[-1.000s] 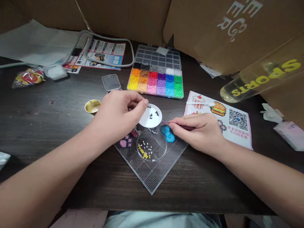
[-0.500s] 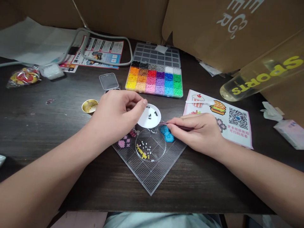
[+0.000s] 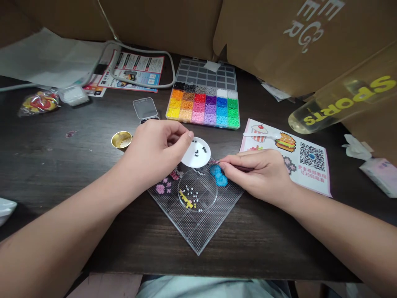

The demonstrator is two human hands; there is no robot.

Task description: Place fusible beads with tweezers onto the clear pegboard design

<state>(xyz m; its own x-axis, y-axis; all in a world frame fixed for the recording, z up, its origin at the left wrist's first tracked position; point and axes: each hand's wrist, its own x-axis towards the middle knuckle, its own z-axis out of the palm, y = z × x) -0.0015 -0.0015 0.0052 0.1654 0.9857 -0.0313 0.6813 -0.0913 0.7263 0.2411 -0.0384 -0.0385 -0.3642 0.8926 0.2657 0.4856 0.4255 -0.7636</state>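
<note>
My left hand [image 3: 155, 151] is curled, its thumb and fingertips pinched on the rim of a small white dish [image 3: 198, 159] holding a few black beads. My right hand [image 3: 259, 171] grips thin tweezers [image 3: 231, 165] whose tip points left beside a blue bead shape [image 3: 218, 176]. That shape sits on a clear pegboard [image 3: 198, 225] with pink bead flowers [image 3: 164, 186]. A clear round lid [image 3: 197, 191] with yellow and white beads rests on the pegboard.
A sorted bead box [image 3: 204, 103] with many colours lies open behind the dish. A pattern sheet [image 3: 297, 159] and a clear SPORTS bottle [image 3: 338, 107] are at right. A gold cap [image 3: 121, 139], small clear case [image 3: 145, 107], leaflets [image 3: 133, 70] and cardboard boxes [image 3: 279, 37] surround the dark table.
Both hands stay almost where they were; only the head view has shifted slightly.
</note>
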